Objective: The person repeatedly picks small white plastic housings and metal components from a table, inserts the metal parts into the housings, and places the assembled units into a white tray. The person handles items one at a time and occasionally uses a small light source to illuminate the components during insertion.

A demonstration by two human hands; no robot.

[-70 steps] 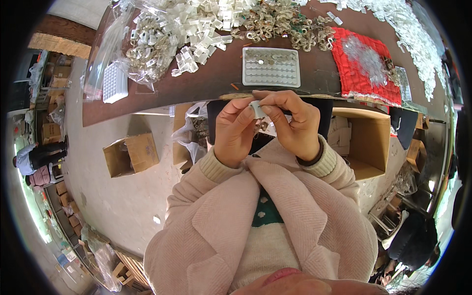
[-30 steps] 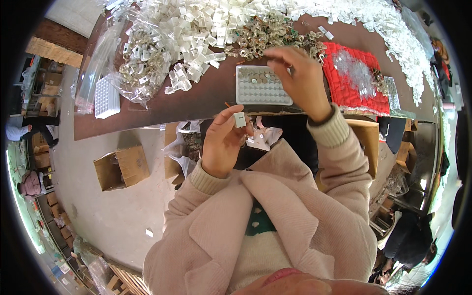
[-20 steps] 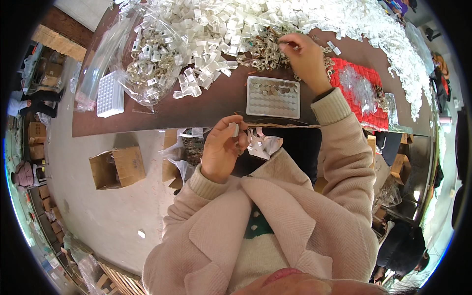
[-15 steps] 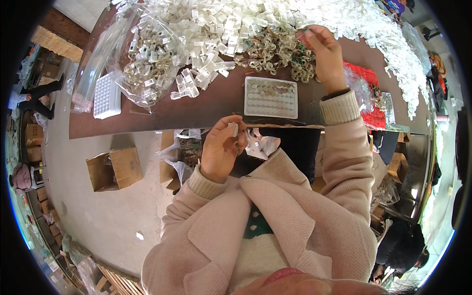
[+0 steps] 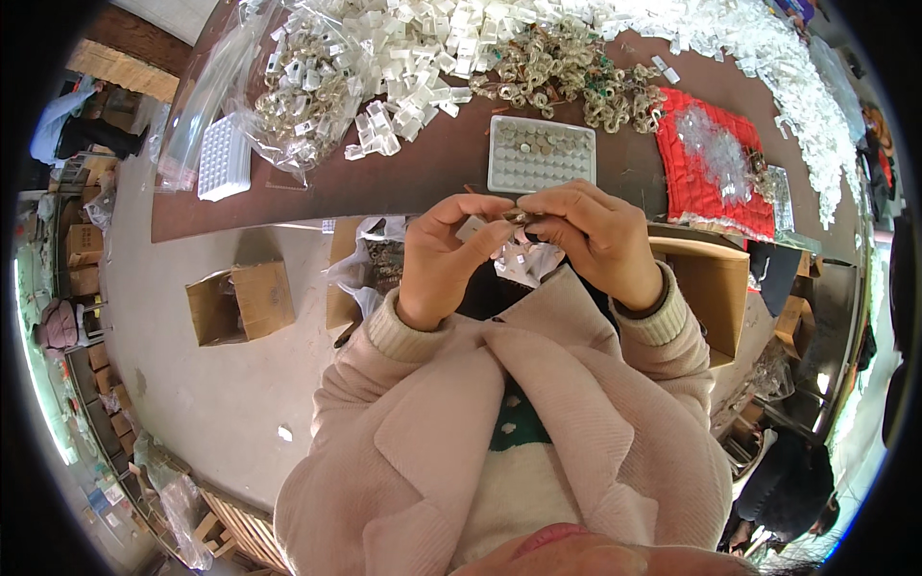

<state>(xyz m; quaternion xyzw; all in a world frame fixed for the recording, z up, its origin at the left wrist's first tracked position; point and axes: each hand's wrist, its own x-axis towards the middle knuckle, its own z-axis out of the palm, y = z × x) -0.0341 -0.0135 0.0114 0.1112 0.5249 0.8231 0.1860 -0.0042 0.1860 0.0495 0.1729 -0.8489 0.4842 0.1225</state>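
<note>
My left hand (image 5: pixel 447 254) and my right hand (image 5: pixel 600 240) meet in front of my chest, just past the table's near edge, with their fingertips together. Between the left thumb and fingers is a small white plastic piece (image 5: pixel 469 228), partly covered. The right thumb and fingers pinch at a small dark, shiny bit (image 5: pixel 519 218) where the hands touch; its kind is too small to tell. Just beyond them lies a white tray (image 5: pixel 499 180) with rows of pockets, holding small round grey discs (image 5: pixel 543 144). Behind it spreads a heap of coiled wire pieces (image 5: pixel 538 72).
White plastic casings (image 5: pixel 413 96) cover the far table (image 5: pixel 384 182). At left are a clear bag of assembled pieces (image 5: pixel 307 106) and a stack of white trays (image 5: pixel 224 158). A red cloth (image 5: pixel 687 182) bears clear plastic bits. An open cardboard box (image 5: pixel 264 298) stands on the floor.
My right hand has come back from the coiled wire heap and now meets the left hand's fingertips. The left hand has shifted slightly toward it, still with the white piece.
</note>
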